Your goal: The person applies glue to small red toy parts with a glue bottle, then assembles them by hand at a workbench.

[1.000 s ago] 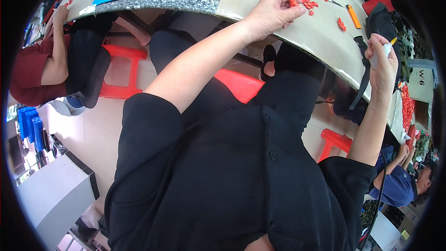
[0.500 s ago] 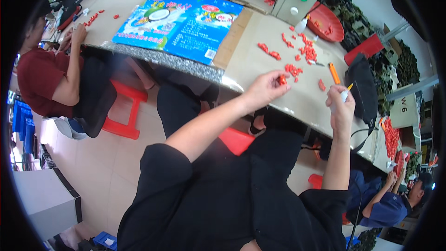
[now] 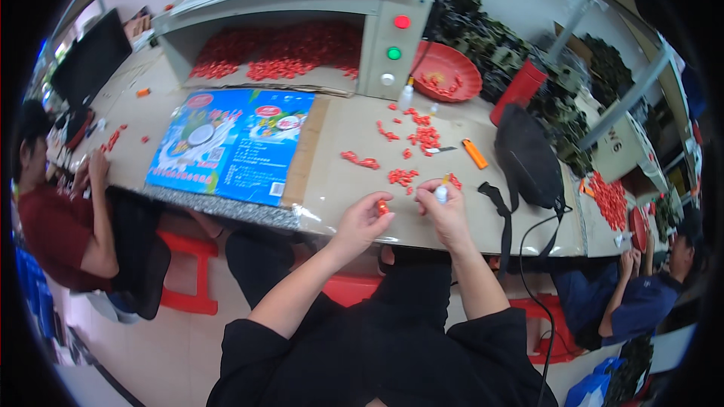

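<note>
Near the table's front edge, my left hand (image 3: 357, 224) pinches a small glossy red piece (image 3: 383, 207) between thumb and fingers. Its exact kind is too small to make out. Close by on the right, my right hand (image 3: 450, 218) is closed round a small white bottle (image 3: 441, 194) with a yellowish tip pointing up. A narrow gap separates the two hands. Just beyond them lies a small heap of red pieces (image 3: 402, 177), with a larger heap of red pieces (image 3: 424, 137) farther back.
A blue printed cardboard sheet (image 3: 226, 143) lies left. Behind stands a grey open-fronted box (image 3: 391, 64) with red pieces inside. A red dish (image 3: 471, 90), another white bottle (image 3: 406, 96), an orange tool (image 3: 474, 153) and a black bag (image 3: 528, 158) are farther off. People sit at both sides.
My right hand has come left with the bottle, close to my left hand, which still holds the red piece. The view has shifted, showing more of the grey box.
</note>
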`<state>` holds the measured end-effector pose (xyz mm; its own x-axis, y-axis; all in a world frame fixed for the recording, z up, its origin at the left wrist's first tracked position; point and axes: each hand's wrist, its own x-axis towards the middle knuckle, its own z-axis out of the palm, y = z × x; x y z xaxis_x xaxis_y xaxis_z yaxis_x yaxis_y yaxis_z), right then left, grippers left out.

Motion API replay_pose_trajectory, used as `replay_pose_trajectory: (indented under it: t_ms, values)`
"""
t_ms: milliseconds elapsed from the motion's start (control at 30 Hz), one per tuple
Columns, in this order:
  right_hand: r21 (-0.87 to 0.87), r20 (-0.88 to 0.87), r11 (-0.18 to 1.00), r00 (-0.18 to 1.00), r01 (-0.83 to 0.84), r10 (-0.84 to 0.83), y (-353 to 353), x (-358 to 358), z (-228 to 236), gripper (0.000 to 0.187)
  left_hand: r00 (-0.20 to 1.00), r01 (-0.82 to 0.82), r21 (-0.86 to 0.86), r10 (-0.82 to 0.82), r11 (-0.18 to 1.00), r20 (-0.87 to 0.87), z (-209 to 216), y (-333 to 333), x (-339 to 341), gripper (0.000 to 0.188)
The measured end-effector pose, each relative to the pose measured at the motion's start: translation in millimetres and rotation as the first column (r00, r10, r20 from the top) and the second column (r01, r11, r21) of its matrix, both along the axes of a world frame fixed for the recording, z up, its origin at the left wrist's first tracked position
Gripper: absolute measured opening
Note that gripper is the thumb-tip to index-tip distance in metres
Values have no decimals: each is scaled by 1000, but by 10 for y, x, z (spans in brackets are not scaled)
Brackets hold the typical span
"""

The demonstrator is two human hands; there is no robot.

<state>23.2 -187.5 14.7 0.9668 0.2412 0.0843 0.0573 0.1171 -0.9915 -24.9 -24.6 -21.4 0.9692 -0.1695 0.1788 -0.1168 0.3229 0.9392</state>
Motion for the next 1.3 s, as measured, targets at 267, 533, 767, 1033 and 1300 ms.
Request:
replay_pose_trajectory:
  t_ms: [267,533,767,1033,1300]
  values:
    - [86,-3,993,996,85,-85,-146,80,-145,6,995,-61,-10,60,998,-82,27,10,-36,31]
    - [154,-92,988,996,1,13,-89,-269,-133,10,984,-170,142,160,975,79,-55,-100,6,33]
    - [138,-123,987,987,-82,99,108,-429,-130,11,970,-227,361,175,905,172,-68,-60,-67,37]
    - [15,-108,998,992,-58,59,77,-368,-213,14,966,-238,378,180,895,184,-33,-86,-85,35]
    - [-150,121,988,991,-44,62,121,-312,-231,15,897,-381,287,276,879,345,-156,-118,-37,34]
